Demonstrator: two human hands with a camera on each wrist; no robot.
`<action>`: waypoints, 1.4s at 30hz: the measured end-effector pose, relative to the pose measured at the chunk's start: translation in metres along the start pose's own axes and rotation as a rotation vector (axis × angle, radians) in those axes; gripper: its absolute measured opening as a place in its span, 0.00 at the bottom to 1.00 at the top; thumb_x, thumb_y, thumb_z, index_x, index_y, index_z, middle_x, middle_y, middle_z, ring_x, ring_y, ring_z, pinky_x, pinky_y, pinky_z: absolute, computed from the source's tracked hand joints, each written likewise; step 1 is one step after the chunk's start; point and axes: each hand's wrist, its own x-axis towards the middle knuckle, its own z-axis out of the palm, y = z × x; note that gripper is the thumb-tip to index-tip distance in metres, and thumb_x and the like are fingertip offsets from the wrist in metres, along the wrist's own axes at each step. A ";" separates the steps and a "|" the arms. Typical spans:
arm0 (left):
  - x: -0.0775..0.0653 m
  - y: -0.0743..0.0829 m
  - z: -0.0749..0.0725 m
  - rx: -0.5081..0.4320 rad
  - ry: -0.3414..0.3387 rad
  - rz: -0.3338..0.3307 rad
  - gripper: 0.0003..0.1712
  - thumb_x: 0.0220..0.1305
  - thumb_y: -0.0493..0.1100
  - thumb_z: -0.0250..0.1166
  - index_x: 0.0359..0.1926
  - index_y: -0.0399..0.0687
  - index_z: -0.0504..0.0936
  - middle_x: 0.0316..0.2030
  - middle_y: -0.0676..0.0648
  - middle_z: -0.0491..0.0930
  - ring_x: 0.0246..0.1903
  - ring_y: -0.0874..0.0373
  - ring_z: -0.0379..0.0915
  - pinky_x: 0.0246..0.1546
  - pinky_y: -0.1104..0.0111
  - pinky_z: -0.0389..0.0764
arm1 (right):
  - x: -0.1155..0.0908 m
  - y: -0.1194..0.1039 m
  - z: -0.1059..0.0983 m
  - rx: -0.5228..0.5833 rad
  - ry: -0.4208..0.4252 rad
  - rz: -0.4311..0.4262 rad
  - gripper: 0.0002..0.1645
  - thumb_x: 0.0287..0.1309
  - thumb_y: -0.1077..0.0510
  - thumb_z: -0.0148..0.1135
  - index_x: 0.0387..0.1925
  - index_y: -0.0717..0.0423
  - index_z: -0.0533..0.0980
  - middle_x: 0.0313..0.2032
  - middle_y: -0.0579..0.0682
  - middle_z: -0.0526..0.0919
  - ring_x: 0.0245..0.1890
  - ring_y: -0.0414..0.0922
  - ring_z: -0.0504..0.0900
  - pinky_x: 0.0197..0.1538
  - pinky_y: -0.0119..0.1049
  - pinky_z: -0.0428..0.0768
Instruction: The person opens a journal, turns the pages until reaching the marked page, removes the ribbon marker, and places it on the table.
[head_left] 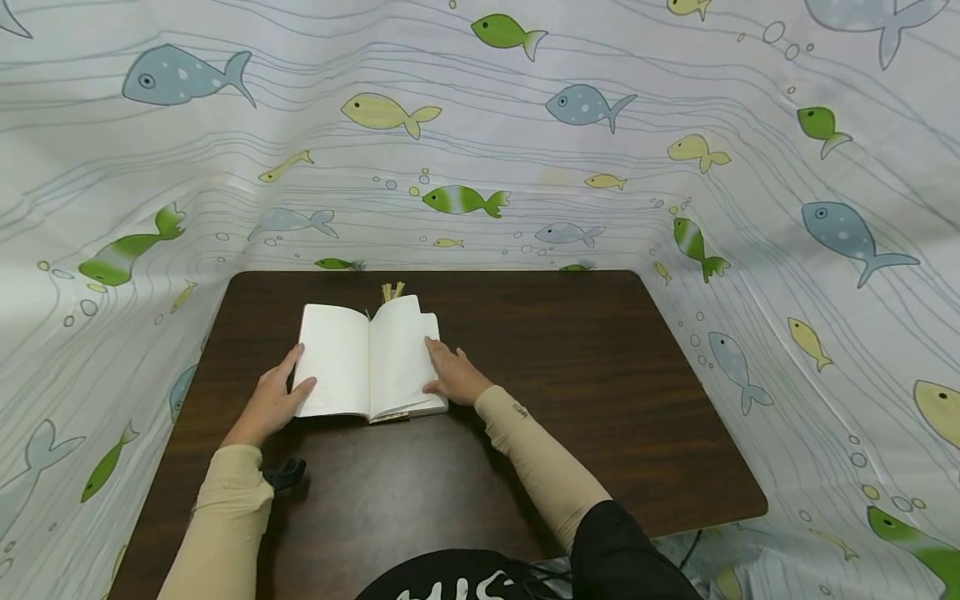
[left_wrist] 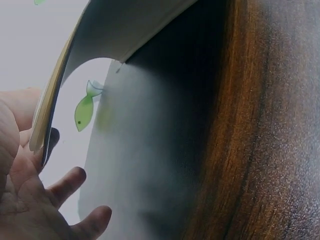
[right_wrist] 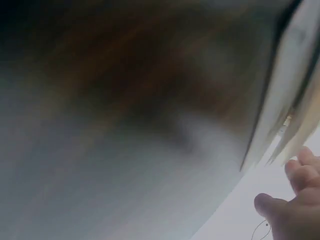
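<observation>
An open book (head_left: 335, 358) with blank white pages lies on the brown table, two yellowish ribbons (head_left: 393, 292) sticking out at its top. My left hand (head_left: 272, 403) holds the left edge, thumb over the page. In the left wrist view, the book's edge (left_wrist: 52, 95) passes between the thumb and the spread fingers (left_wrist: 67, 187). At the right side, my right hand (head_left: 459, 377) touches the page edge with its fingers extended and thumb low on the page. One right-hand leaf (head_left: 397, 350) stands out of line with those beneath. The right wrist view is blurred, with page edges (right_wrist: 280, 100) beside the fingers.
The dark wood-grain table (head_left: 570, 400) extends right of the book and toward the body. A white curtain (head_left: 480, 150) printed with fish surrounds the table's back and sides. A black wrist device (head_left: 285, 474) sits at the left sleeve.
</observation>
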 end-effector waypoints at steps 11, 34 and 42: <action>-0.002 -0.002 0.001 -0.020 0.013 0.000 0.42 0.74 0.56 0.48 0.77 0.48 0.39 0.73 0.30 0.42 0.69 0.24 0.37 0.61 0.29 0.47 | 0.000 -0.041 -0.010 0.362 0.295 -0.034 0.37 0.71 0.51 0.51 0.75 0.53 0.50 0.68 0.55 0.67 0.65 0.42 0.70 0.74 0.54 0.45; 0.002 0.006 -0.002 -0.099 -0.009 -0.003 0.43 0.74 0.59 0.45 0.77 0.49 0.35 0.74 0.31 0.38 0.71 0.27 0.35 0.62 0.30 0.45 | 0.010 -0.080 0.024 0.251 -0.128 -0.318 0.30 0.73 0.47 0.45 0.72 0.50 0.60 0.74 0.39 0.55 0.73 0.31 0.50 0.71 0.25 0.53; 0.003 0.004 -0.001 -0.022 0.007 0.044 0.49 0.70 0.53 0.56 0.76 0.43 0.34 0.72 0.27 0.42 0.69 0.26 0.42 0.62 0.32 0.50 | 0.010 -0.065 0.025 0.141 -0.146 -0.282 0.32 0.72 0.48 0.49 0.73 0.51 0.58 0.74 0.42 0.54 0.73 0.37 0.52 0.71 0.27 0.54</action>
